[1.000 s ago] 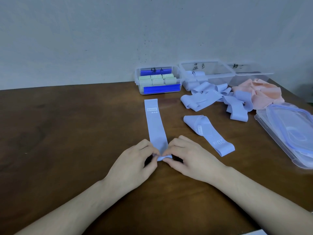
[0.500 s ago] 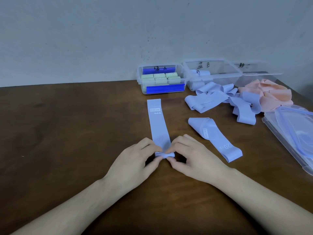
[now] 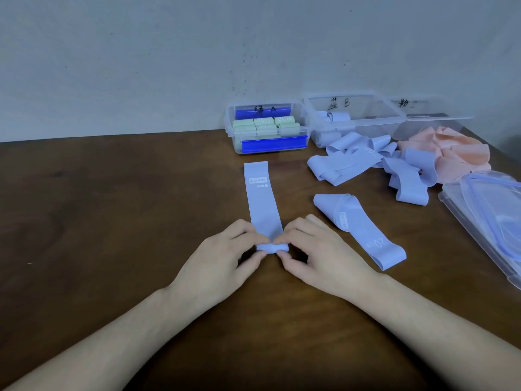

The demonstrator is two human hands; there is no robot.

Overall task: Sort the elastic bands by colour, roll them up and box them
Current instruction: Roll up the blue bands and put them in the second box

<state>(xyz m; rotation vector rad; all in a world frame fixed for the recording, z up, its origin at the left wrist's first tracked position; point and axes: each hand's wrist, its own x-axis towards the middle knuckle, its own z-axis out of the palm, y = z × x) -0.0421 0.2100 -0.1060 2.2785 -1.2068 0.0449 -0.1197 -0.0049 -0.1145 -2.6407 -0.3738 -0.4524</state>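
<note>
A plain grey wall backs a dark wooden worktop (image 3: 112,221). Near the middle, your left hand (image 3: 222,261) and right hand (image 3: 324,255) meet at the near end of a flat blue band (image 3: 263,204) that runs away from you toward the far boxes. Both hands pinch the small roll (image 3: 272,247) started at that end, thumbs on the near side and fingertips on top, one hand at each end of the roll.

The band looks light, soft and floppy, with a cloth-like face that should grip rather than slide. Being elastic, the roll will likely spring open if you let go, so hold it at both ends and keep even pressure while you turn it away from you; uneven pressure would probably skew it into a cone.

Just right of your right hand lies a second band (image 3: 363,230), loose and partly folded. Farther right is a blue heap (image 3: 366,162) of bands, with a pink heap (image 3: 451,153) touching it on its right. Along the far wall stand three clear boxes: the green box (image 3: 234,128) holds rolled green bands, the blue box (image 3: 355,119) holds at least one blue roll, and the pink box (image 3: 434,114) is partly hidden. Clear lids (image 3: 493,215) are stacked at the right edge.
</note>
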